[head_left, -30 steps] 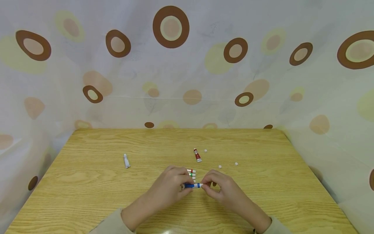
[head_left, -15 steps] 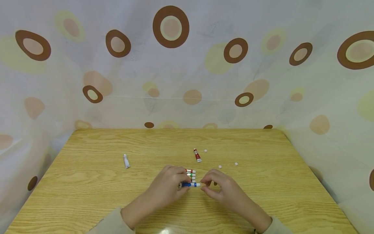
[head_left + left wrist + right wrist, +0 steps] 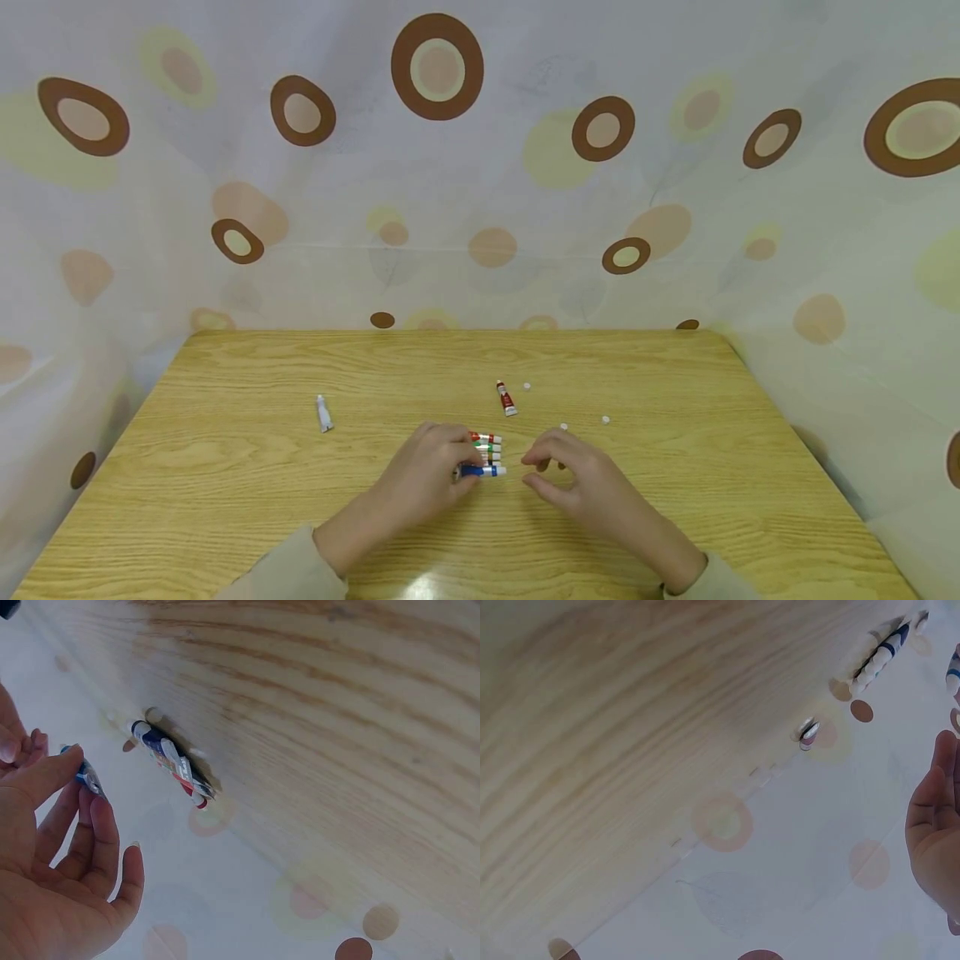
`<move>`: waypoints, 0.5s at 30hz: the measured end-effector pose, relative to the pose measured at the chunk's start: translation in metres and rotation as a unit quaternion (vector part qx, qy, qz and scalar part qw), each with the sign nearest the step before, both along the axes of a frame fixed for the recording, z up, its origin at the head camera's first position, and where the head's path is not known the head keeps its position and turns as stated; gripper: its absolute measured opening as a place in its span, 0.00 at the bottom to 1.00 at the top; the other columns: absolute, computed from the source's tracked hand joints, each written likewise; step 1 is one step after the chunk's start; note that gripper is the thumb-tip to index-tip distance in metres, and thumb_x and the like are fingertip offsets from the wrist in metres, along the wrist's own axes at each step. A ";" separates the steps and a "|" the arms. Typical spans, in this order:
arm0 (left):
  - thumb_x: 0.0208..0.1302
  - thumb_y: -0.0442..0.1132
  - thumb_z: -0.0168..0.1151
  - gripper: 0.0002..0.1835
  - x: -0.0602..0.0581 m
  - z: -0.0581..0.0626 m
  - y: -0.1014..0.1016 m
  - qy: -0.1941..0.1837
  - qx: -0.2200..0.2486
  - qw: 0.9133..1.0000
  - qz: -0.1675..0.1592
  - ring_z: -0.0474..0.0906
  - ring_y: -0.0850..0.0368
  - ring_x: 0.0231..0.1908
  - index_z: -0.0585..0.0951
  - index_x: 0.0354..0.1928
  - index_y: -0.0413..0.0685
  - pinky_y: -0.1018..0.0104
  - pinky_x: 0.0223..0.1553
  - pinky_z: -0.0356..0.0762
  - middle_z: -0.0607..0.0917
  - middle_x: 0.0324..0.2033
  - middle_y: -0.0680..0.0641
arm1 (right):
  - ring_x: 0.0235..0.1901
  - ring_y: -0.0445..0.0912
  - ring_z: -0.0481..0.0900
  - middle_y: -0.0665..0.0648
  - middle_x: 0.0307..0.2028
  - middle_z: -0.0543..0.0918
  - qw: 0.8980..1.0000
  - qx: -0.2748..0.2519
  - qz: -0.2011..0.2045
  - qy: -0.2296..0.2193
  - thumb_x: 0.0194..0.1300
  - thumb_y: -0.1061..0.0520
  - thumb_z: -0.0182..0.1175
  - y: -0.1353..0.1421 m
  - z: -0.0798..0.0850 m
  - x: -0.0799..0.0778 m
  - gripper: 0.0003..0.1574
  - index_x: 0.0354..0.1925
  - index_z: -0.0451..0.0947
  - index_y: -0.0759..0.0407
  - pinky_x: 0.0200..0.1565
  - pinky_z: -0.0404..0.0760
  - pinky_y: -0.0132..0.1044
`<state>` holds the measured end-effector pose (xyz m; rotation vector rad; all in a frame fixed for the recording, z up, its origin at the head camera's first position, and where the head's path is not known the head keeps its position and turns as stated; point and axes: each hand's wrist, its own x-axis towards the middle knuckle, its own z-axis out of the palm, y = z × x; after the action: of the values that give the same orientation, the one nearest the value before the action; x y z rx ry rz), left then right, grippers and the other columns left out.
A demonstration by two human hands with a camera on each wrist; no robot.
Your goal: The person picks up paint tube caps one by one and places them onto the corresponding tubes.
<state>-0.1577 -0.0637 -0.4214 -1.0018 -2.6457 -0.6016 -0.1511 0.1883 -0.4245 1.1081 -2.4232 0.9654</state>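
Observation:
Thumb and fingers of my left hand (image 3: 427, 471) pinch a blue paint tube (image 3: 480, 472) by its rear part. Its white-capped end points right in the head view. The left wrist view shows that grip on the blue tube (image 3: 88, 778) from the side. My right hand (image 3: 592, 479) is a short way to the right of the tube, thumb and index finger apart, with nothing seen between them. Just beyond the held tube lie several paint tubes (image 3: 489, 447) side by side, red and green bands showing. Their rear ends are hidden by my left hand.
Farther back lies a dark red paint tube (image 3: 506, 398). At the left is a white tube (image 3: 324, 414). Three small white caps, including one at the right (image 3: 605, 420), sit on the wooden table (image 3: 247, 483). A patterned curtain (image 3: 480, 167) surrounds the table's back and sides.
My right hand has let go of the blue tube's capped end and drawn back slightly to the right. The left hand has moved the tube a little left, exposing more of the row of tubes.

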 end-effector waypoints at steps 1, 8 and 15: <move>0.53 0.41 0.81 0.07 0.000 -0.001 0.000 -0.002 -0.001 1.000 0.000 0.84 0.62 0.36 0.91 0.33 0.52 0.61 0.46 0.81 0.88 0.33 0.56 | 0.36 0.38 0.81 0.47 0.38 0.85 1.000 0.003 -0.005 -0.001 0.58 0.66 0.74 0.001 0.000 0.000 0.16 0.41 0.81 0.50 0.38 0.85 0.34; 0.55 0.42 0.80 0.07 -0.004 -0.011 0.000 -0.012 -0.016 1.000 -0.004 0.84 0.62 0.37 0.91 0.34 0.52 0.64 0.44 0.80 0.88 0.34 0.56 | 0.36 0.38 0.81 0.48 0.39 0.85 1.000 0.013 -0.021 0.004 0.57 0.66 0.74 0.010 0.000 -0.003 0.16 0.41 0.83 0.51 0.38 0.85 0.35; 0.55 0.43 0.80 0.08 -0.006 -0.019 0.000 -0.019 -0.034 0.999 -0.007 0.86 0.62 0.38 0.91 0.35 0.52 0.63 0.45 0.81 0.89 0.36 0.55 | 0.35 0.38 0.81 0.47 0.38 0.85 0.999 0.026 -0.040 0.013 0.56 0.66 0.75 0.022 -0.002 -0.008 0.16 0.40 0.83 0.51 0.37 0.84 0.33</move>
<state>-0.1634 -0.0634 -0.4408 -1.0383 -2.7105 -0.5422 -0.1592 0.2098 -0.4265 1.0258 -2.4645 0.8635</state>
